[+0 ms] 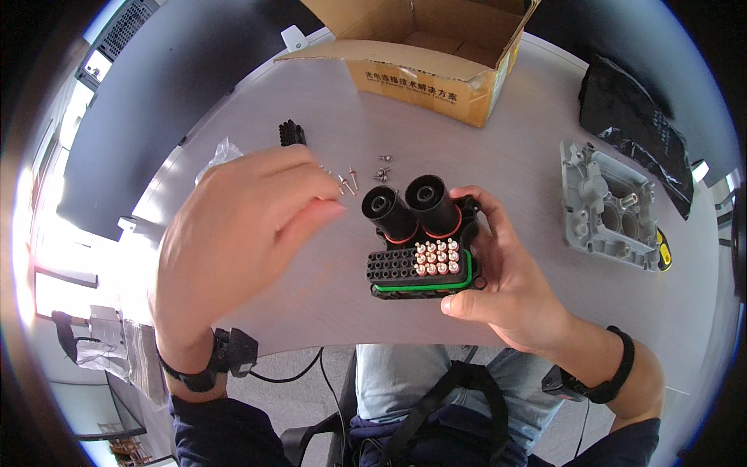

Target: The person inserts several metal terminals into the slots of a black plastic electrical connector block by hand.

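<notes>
My right hand [510,272] grips a black electrical connector [381,286] by its right side, thumb at the lower edge. Two round black posts with red rings rise from its far part. A green seal runs around the near block, where copper-and-white contact pins [437,258] fill the right-hand holes; the left-hand holes are bare. To the left, my left hand [245,222] hovers over the table with thumb and forefinger pinched together. Whatever lies between those fingertips, if anything, does not show. Loose metal pins [352,179] lie just beyond the fingertips.
Small metal fittings [381,173] lie beyond the connector. A small black block [292,132] and a clear plastic bag [222,154] are at the far left. An open cardboard box [420,86] stands behind. At right are a grey metal housing [574,206], a black bag [634,128] and a yellow-black object [664,253].
</notes>
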### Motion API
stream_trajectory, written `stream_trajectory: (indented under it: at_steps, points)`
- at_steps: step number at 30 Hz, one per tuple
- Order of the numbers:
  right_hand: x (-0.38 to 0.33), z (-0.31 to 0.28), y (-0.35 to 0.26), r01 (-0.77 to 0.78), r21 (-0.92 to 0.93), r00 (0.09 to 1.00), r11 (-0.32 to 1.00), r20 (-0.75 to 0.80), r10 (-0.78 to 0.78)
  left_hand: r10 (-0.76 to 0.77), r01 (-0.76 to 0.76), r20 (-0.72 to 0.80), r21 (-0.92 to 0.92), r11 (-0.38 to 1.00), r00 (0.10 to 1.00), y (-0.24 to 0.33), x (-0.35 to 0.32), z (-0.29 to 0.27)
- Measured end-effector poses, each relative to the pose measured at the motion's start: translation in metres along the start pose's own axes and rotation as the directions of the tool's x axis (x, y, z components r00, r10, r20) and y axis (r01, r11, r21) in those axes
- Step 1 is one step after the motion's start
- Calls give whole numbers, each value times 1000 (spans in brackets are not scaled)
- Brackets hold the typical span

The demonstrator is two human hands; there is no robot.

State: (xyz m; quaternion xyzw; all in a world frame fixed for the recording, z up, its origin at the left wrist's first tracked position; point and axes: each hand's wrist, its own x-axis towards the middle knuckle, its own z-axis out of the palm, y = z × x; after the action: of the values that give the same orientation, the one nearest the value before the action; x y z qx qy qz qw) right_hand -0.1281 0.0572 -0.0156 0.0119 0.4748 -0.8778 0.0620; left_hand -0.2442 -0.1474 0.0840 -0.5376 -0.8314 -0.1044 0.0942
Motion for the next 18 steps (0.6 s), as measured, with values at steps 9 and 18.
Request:
stream_trajectory:
  at_steps: [9, 18]
  points:
    - [1, -2, 1, -6, 11, 1000, 1000, 14, 6, -387, 343, 338, 185, 921, 858, -34, -5, 24]
    - [2, -4, 2, 9, -58, 1000, 998, 25, -7, -371, 310, 310, 228, 923, 875, -42, 2, 33]
